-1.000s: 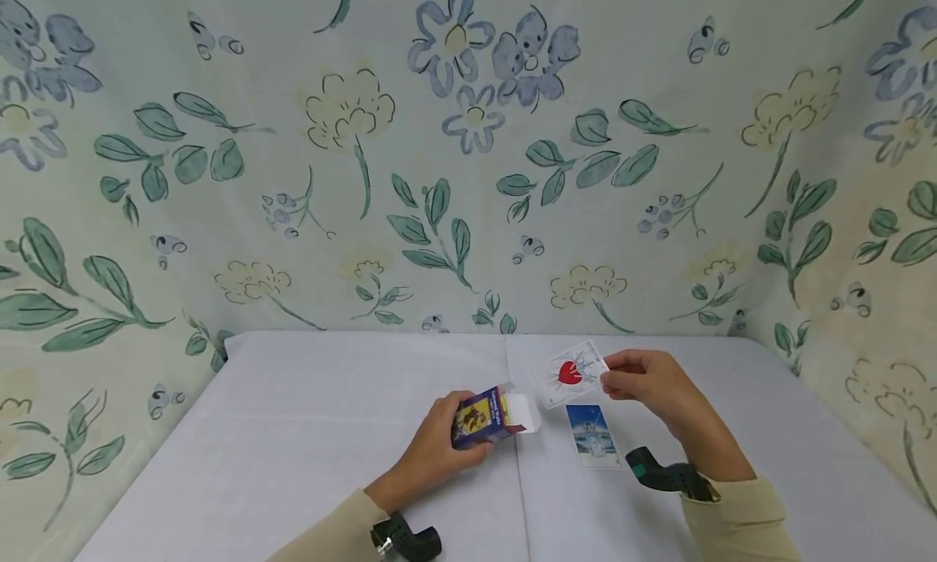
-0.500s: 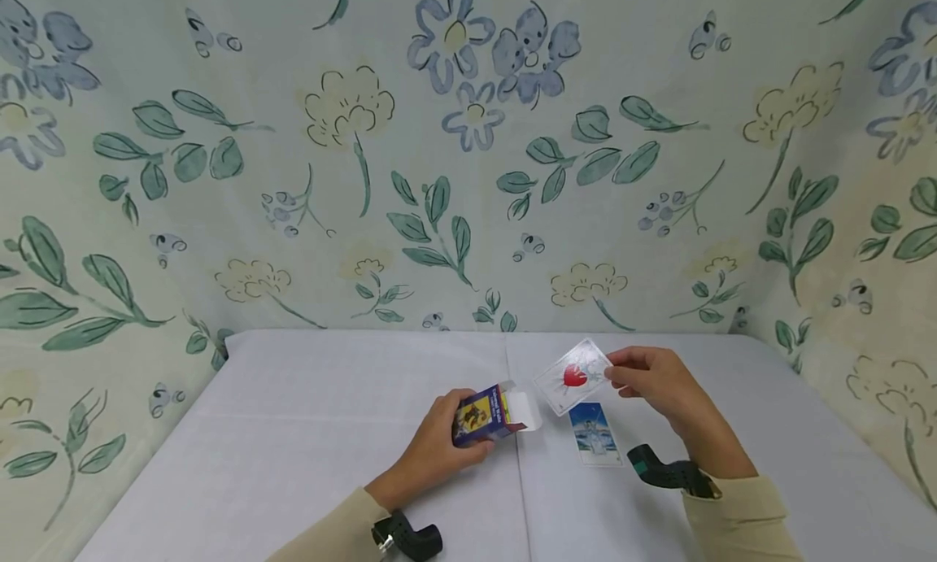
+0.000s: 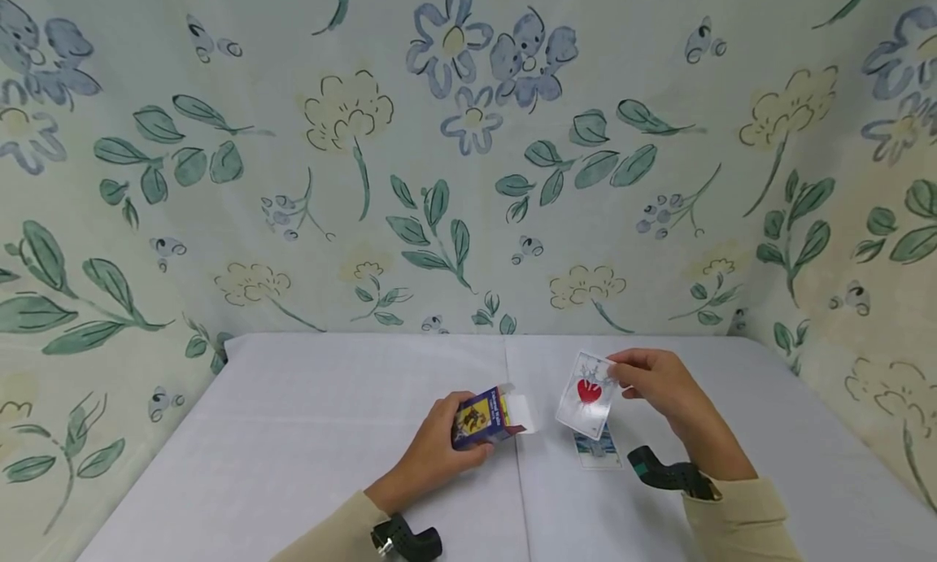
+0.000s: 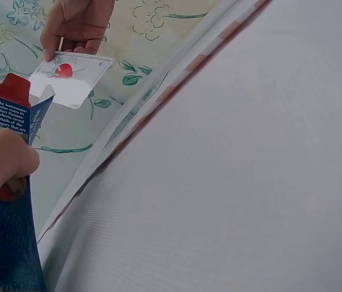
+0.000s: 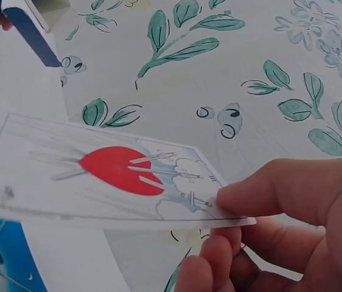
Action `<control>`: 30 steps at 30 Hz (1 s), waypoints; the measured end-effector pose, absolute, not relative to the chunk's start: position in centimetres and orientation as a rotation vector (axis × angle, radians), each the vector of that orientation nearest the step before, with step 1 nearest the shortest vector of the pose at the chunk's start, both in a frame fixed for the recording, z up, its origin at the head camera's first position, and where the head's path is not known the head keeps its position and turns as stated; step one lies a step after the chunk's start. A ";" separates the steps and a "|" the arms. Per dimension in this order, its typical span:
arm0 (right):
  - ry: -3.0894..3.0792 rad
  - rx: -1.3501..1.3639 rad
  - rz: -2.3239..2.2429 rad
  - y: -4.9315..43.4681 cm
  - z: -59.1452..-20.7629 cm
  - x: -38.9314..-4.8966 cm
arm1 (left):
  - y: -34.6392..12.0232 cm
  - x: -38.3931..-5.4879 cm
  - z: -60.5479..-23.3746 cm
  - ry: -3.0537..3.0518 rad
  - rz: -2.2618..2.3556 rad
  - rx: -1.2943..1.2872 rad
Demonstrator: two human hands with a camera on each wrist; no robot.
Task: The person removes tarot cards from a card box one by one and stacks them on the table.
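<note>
The left hand (image 3: 443, 438) has its grip curled round a blue tarot box (image 3: 477, 420), its white flap (image 3: 523, 416) sticking out. The right hand (image 3: 655, 381) has its grip pinching the heart-and-swords tarot card (image 3: 586, 394) near one corner, above the white-covered tabletop (image 3: 307, 440), where a blue-faced tarot card (image 3: 596, 455) lies partly hidden behind it in the head view.
</note>
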State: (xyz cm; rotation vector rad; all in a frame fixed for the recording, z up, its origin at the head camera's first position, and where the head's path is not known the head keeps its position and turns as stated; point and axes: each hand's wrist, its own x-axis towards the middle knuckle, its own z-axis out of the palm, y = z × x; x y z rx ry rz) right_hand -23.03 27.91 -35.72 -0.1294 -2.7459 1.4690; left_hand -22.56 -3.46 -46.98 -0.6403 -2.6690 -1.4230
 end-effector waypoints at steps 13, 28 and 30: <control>-2.700 -0.178 1.528 28.0 -35.7 -23.3 | -3.4 -22.6 -47.0 -2.663 -1.425 -0.646; -2.730 -0.134 1.550 28.0 -36.1 -23.3 | -3.5 -22.6 -46.9 -2.664 -1.431 -0.650; -2.737 -0.131 1.548 28.0 -36.2 -23.3 | -3.5 -22.6 -46.9 -2.662 -1.439 -0.653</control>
